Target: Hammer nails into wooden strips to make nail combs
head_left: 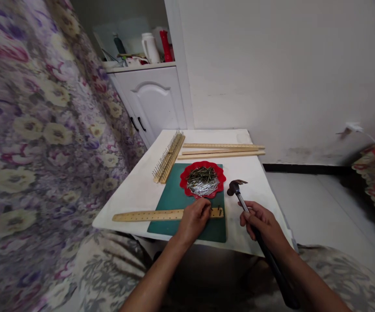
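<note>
My right hand (261, 223) is wrapped round the shaft of a claw hammer (242, 200), its head up and its black grip slanting down toward me. Over a drilled wooden strip (151, 215) rests my left hand (195, 218), fingers curled; what they pinch, if anything, is hidden. A couple of nails (220, 210) stand in the strip's right end. The strip lies across a green cutting mat (190, 232). Just beyond my left hand is a red scalloped bowl (182, 182) holding many loose nails (203, 180), some silver and some darker.
Wooden strips full of upright nails (169, 158) lie at the table's left back. More bare wooden strips (221, 151) lie along the back. The white table (125, 197) stands before a wall and a white cabinet (156, 102). A floral curtain (44, 143) hangs at left.
</note>
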A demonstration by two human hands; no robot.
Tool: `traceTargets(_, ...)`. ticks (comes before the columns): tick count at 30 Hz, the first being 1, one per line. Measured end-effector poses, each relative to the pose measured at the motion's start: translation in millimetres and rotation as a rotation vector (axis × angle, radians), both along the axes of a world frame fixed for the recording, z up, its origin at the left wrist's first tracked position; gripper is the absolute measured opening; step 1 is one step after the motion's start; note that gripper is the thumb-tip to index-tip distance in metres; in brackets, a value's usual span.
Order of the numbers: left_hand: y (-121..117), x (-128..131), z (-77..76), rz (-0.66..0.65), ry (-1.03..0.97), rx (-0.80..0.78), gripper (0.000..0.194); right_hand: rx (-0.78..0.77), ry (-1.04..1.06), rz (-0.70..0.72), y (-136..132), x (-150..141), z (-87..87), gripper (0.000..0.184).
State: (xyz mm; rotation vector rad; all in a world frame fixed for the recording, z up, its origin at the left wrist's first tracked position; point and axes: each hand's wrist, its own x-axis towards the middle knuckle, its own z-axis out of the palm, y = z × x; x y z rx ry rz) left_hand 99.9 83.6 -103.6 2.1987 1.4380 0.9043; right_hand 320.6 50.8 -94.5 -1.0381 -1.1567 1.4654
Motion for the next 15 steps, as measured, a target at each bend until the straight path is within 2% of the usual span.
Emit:
traceTargets(4,2,3,-0.4,-0.024,0.008,0.016,0.012,0.011,0.013,0.006,0,0,-0.2,0.023)
traceTargets(8,4,7,-7.2,0.008,-0.092,-0.009,0.012,0.029,0.020,0.030,-2,1,4.6,0.024)
traceTargets(12,5,10,-15.1,0.071,-0.226,-0.071,0.012,0.012,0.046,0.127,-7,0,11.5,0.025)
traceTargets(15,5,10,-16.8,0.071,-0.244,-0.081,0.007,-0.003,0.064,0.205,-12,-5,14.9,0.024)
